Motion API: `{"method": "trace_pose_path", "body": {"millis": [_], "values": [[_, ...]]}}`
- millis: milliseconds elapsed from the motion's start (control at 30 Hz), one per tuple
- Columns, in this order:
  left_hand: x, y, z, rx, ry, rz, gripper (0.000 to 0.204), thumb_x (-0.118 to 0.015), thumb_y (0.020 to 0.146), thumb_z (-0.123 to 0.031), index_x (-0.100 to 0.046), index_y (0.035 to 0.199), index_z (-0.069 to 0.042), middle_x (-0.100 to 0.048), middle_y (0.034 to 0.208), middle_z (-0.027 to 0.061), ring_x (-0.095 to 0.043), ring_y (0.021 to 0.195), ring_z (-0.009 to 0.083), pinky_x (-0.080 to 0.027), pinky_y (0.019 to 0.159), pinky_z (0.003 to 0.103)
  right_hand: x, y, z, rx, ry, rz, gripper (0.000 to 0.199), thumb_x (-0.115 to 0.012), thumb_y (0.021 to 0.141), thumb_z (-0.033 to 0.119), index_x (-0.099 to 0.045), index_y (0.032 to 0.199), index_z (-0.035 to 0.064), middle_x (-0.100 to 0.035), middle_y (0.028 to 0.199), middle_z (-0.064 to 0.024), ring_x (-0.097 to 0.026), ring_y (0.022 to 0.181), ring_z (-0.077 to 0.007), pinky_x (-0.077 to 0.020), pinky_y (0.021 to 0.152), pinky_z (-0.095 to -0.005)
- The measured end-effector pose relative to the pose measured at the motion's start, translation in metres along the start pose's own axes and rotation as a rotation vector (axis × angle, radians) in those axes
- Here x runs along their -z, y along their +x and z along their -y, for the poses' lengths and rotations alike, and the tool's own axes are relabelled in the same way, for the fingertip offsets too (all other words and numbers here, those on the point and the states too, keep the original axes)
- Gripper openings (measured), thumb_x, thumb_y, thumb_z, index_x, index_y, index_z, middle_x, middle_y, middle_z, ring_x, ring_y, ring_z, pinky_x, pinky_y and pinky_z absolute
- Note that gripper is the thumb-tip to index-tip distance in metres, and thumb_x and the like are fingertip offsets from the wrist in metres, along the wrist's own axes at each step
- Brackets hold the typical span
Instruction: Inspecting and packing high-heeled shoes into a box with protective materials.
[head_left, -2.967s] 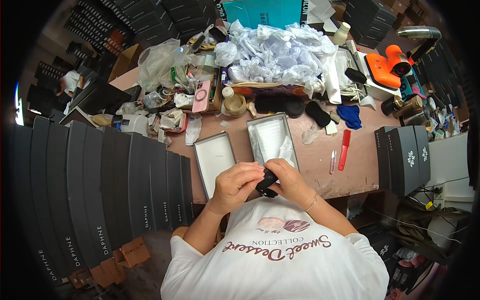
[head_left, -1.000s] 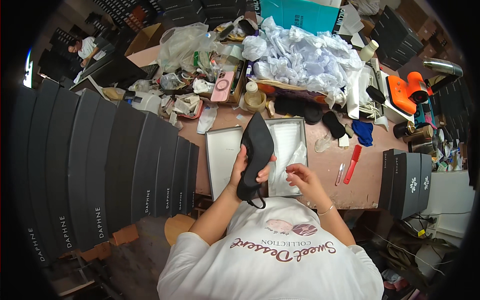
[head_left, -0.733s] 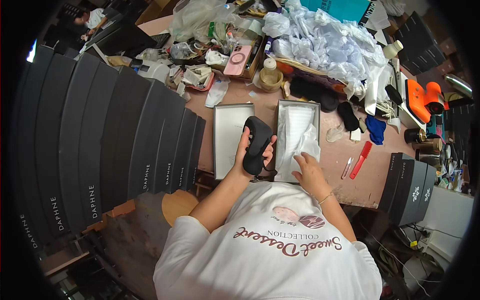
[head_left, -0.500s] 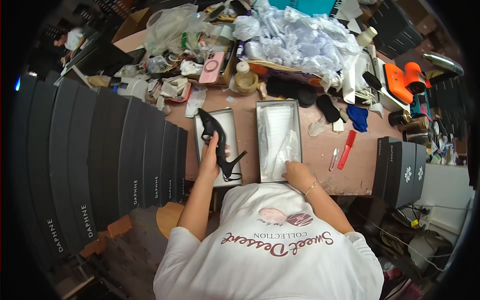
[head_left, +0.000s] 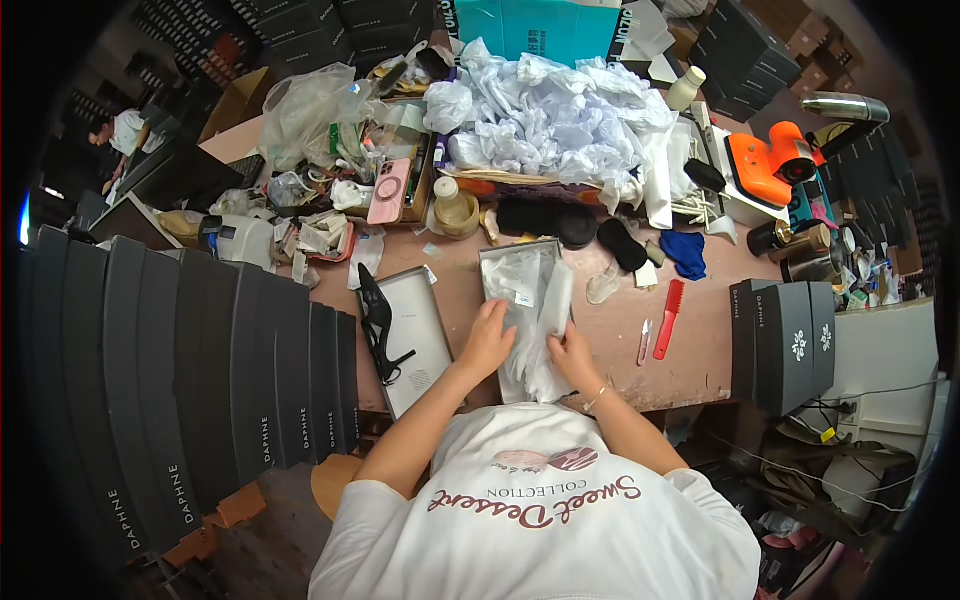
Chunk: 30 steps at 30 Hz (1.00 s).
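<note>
An open grey shoe box lined with white tissue paper lies on the brown table in front of me. My left hand rests flat on the tissue at the box's left side, fingers apart. At the box's near right corner my right hand pinches a fold of the tissue. A black high-heeled shoe lies on its side along the left edge of the box lid, apart from both hands.
Upright black shoe boxes line the left. A heap of crumpled white paper fills the back. A red comb and small cutter lie right of the box, then black boxes. A person sits far left.
My left hand has set the black shoe down on the lid's left edge and moved over to the tissue in the box. My right hand stayed at the box.
</note>
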<state>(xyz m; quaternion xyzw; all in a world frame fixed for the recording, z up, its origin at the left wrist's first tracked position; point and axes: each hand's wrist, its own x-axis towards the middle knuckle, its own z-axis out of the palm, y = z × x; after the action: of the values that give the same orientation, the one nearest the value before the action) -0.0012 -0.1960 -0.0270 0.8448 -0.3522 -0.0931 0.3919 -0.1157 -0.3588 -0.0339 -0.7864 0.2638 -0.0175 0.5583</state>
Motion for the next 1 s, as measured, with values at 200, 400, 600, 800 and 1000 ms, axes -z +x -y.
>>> {"method": "trace_pose_path", "body": {"millis": [200, 400, 600, 800, 1000], "values": [[-0.036, 0.053, -0.016, 0.368, 0.314, 0.358, 0.08, -0.065, 0.076, -0.01, -0.021, 0.143, -0.005, -0.046, 0.12, 0.0254, -0.054, 0.105, 0.0417, -0.047, 0.087, 0.046, 0.003, -0.026, 0.008, 0.008, -0.051, 0.009, 0.03, -0.052, 0.08, 0.003, -0.051, 0.109, -0.0036, -0.059, 0.079, -0.0209, -0.061, 0.07, -0.0301, -0.049, 0.063, -0.0385], [-0.001, 0.061, -0.016, 0.299, 0.052, 0.219, 0.064, -0.059, 0.081, -0.006, -0.033, 0.14, -0.004, -0.061, 0.111, 0.0215, -0.061, 0.096, 0.0347, -0.05, 0.083, 0.04, -0.013, -0.017, -0.018, 0.242, -0.374, 0.11, 0.043, -0.05, 0.078, 0.0, -0.042, 0.119, -0.0071, -0.051, 0.103, -0.0295, -0.055, 0.09, -0.046, -0.0472, 0.079, -0.0473], [0.091, 0.024, 0.011, 0.666, -1.327, 0.098, 0.044, -0.055, 0.094, -0.032, -0.05, 0.126, -0.002, -0.064, 0.097, 0.0062, -0.064, 0.083, 0.0175, -0.053, 0.073, 0.03, -0.036, 0.016, -0.02, 0.134, -0.827, 0.319, 0.032, -0.055, 0.083, 0.014, -0.049, 0.11, -0.0031, -0.056, 0.103, -0.0237, -0.063, 0.086, -0.0364, -0.0516, 0.073, -0.0413], [0.067, -0.024, -0.004, 0.816, -1.6, -0.089, 0.044, -0.056, 0.093, -0.036, -0.056, 0.115, 0.002, -0.065, 0.096, 0.0098, -0.066, 0.078, 0.0174, -0.054, 0.065, 0.027, 0.029, 0.025, 0.093, 0.188, -0.555, 0.36, 0.058, -0.064, 0.085, 0.032, -0.044, 0.129, 0.0003, -0.055, 0.119, -0.0196, -0.062, 0.093, -0.0321, -0.0514, 0.076, -0.0389], [0.04, -0.024, -0.019, 0.614, -1.27, 0.101, 0.032, -0.061, 0.091, -0.024, -0.06, 0.113, -0.001, -0.065, 0.097, 0.0045, -0.063, 0.082, 0.0114, -0.051, 0.071, 0.024, 0.054, 0.023, 0.105, 0.079, 0.43, 0.129, 0.045, -0.051, 0.096, 0.035, -0.049, 0.128, 0.0034, -0.059, 0.112, -0.0053, -0.055, 0.1, -0.0125, -0.047, 0.079, -0.0269]]}}
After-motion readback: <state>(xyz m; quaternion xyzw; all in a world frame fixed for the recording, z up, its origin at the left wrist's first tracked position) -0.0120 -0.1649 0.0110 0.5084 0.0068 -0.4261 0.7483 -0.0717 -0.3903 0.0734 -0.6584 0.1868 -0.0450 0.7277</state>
